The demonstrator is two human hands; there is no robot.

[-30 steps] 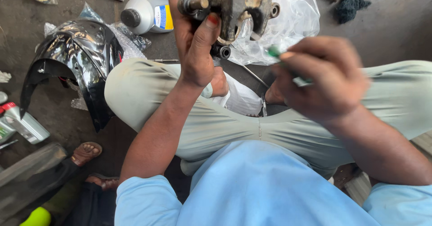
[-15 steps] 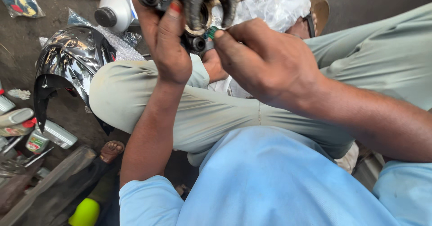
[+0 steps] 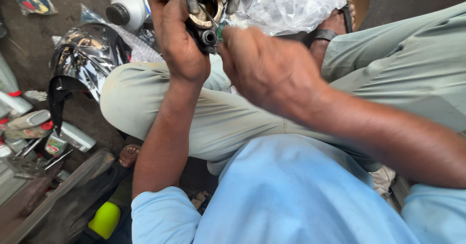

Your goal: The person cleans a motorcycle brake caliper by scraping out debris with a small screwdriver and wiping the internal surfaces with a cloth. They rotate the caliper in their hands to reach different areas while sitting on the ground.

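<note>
My left hand (image 3: pixel 177 40) grips a greasy metal engine part (image 3: pixel 206 11), a cast housing with a round bore, held up above my knees at the top of the view. My right hand (image 3: pixel 264 67) is closed around a thin green-handled tool (image 3: pixel 221 30) whose metal tip reaches into the bore of the part. The tool's handle is almost wholly hidden inside my fist. I sit with my legs folded in pale green trousers and wear a light blue shirt.
A shiny black moulded cover (image 3: pixel 82 62) lies on the ground at left. Behind it stand a grey plastic jug (image 3: pixel 126 8) and crumpled clear plastic (image 3: pixel 296 3). Small bottles and cans (image 3: pixel 53 137) lie at far left. A yellow-green object (image 3: pixel 104 219) sits at lower left.
My right hand has come in from the right with the tool and brought its tip into the part. The view has shifted and closed in on the part.
</note>
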